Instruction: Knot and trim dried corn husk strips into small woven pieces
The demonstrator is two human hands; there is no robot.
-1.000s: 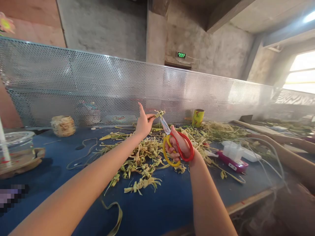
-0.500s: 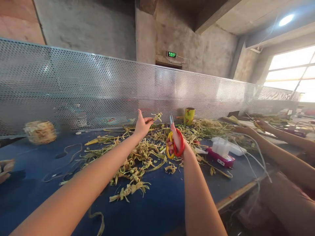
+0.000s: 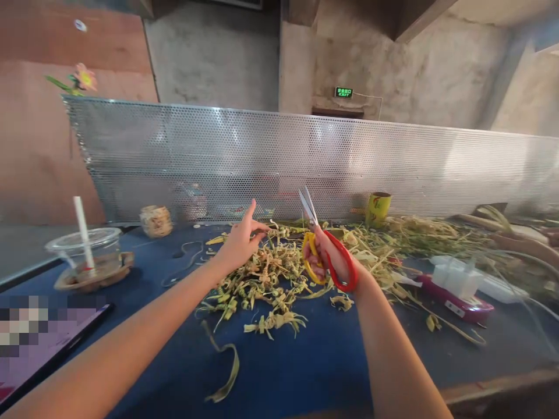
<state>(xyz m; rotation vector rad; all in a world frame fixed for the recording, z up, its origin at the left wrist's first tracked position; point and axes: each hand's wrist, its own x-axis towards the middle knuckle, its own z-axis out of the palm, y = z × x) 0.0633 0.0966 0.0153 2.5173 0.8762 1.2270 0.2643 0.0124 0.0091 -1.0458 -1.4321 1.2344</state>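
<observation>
My left hand point(image 3: 241, 243) reaches over the middle of the table, thumb raised, fingertips pinched on a small knotted piece of dried plant leaf point(image 3: 282, 231). Scissors point(image 3: 309, 208) with one red and one yellow handle loop are gripped in my right hand point(image 3: 334, 256). Their blades point up and stand slightly apart, just right of the knotted piece and not touching it. Below both hands spreads a heap of similar knotted leaf pieces point(image 3: 262, 279), pale green and straw-coloured. One longer leaf strip point(image 3: 229, 372) lies nearer to me.
A clear lidded cup point(image 3: 94, 247) with a straw and a phone-like screen point(image 3: 52, 349) are at left. Behind are a woven jar point(image 3: 156, 221), a yellow-green can point(image 3: 378, 209) and a perforated metal screen point(image 3: 244, 151). A purple power strip point(image 3: 456, 299) with cables lies right.
The view has turned left, bringing the cup and screen into sight. The scissor blades have parted a little. My left hand still pinches the knotted piece, now lower over the heap.
</observation>
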